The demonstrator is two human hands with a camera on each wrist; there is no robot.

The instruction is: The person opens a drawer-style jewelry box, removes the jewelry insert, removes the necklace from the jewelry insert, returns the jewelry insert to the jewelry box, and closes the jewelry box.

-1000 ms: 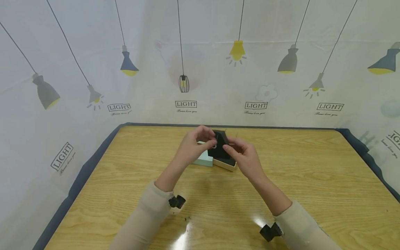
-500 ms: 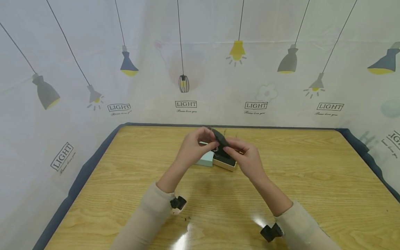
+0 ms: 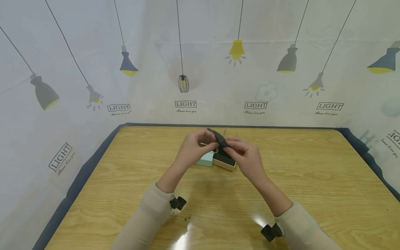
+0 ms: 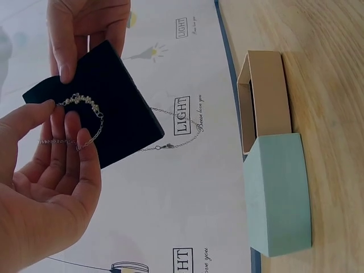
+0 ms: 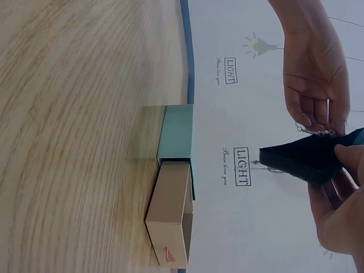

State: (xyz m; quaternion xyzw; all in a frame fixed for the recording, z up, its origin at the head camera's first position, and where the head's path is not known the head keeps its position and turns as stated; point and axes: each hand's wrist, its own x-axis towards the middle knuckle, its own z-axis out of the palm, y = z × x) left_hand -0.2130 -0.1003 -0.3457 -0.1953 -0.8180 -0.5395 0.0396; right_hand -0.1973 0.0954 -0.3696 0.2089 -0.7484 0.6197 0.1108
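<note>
A black jewellery pad [image 4: 128, 94] is held up above the table, bent, and seen nearly edge-on in the head view. My right hand [image 3: 247, 156] pinches the pad between thumb and fingers. A silver chain necklace [image 4: 82, 99] with a beaded centre lies across the pad's face, and a loop of it hangs behind the pad in the left wrist view. At the end of the beaded part, my left hand [image 3: 194, 147] pinches the necklace between thumb and fingertips. Beneath the hands, the tan box base [image 3: 224, 165] stands beside a mint-green box lid [image 3: 205, 160].
The wooden table [image 3: 312, 180] reaches back to a white curtain [image 3: 215, 69] printed with lamps. Small dark specks [image 3: 187, 218] lie near the left sleeve. A small camera [image 3: 178, 202] is worn on the left wrist, another [image 3: 271, 232] on the right.
The black pad has tipped and bent, from showing its face to nearly edge-on in the head view. My left hand has shifted slightly; the right hand stays almost in place.
</note>
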